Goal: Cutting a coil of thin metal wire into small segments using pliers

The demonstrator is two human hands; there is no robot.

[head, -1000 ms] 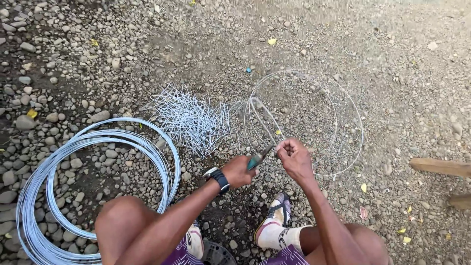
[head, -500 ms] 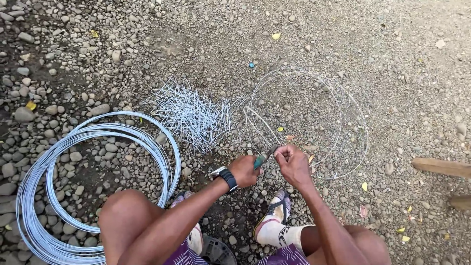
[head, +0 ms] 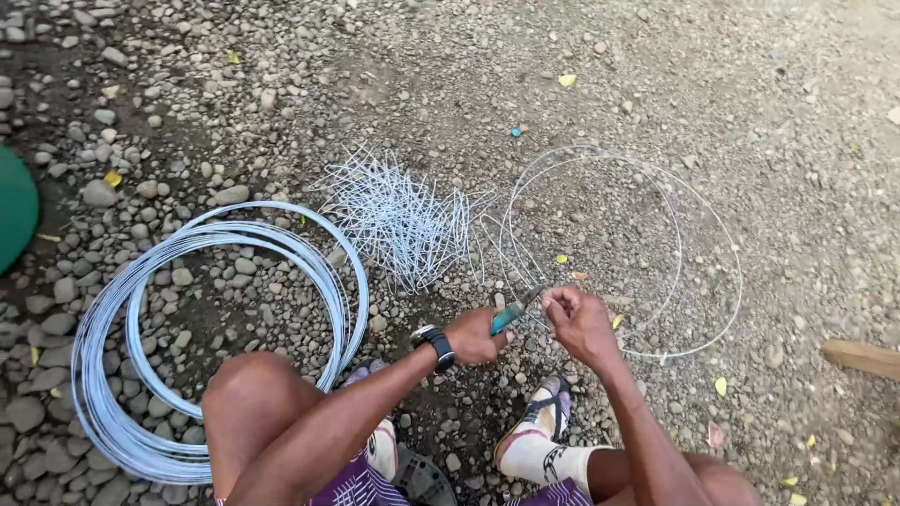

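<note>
Wire loop point(head: 656, 234): your right hand point(head: 581, 323) pinches its end, left hand point(head: 473, 335) clenched on teal-handled pliers point(head: 514, 314). Keep wire taut, bite square w/ pliers.

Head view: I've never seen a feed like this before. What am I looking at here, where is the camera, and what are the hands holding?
There is no machine here. The camera sits on a person's head and looks down, so the two bare arms reaching in from the bottom are that person's own, with their knees and socked feet below.

The left hand, with a dark wristwatch, grips a pair of pliers with teal handles. The right hand pinches a thin wire between its fingers right at the tool's tip. That wire belongs to a loose wire loop lying on the ground ahead.

The surface is gravel ground. To the left lies a thick coil of pale wire. In the middle is a pile of short cut wire pieces. A green object shows at the left edge, and a wooden piece at the right.
</note>
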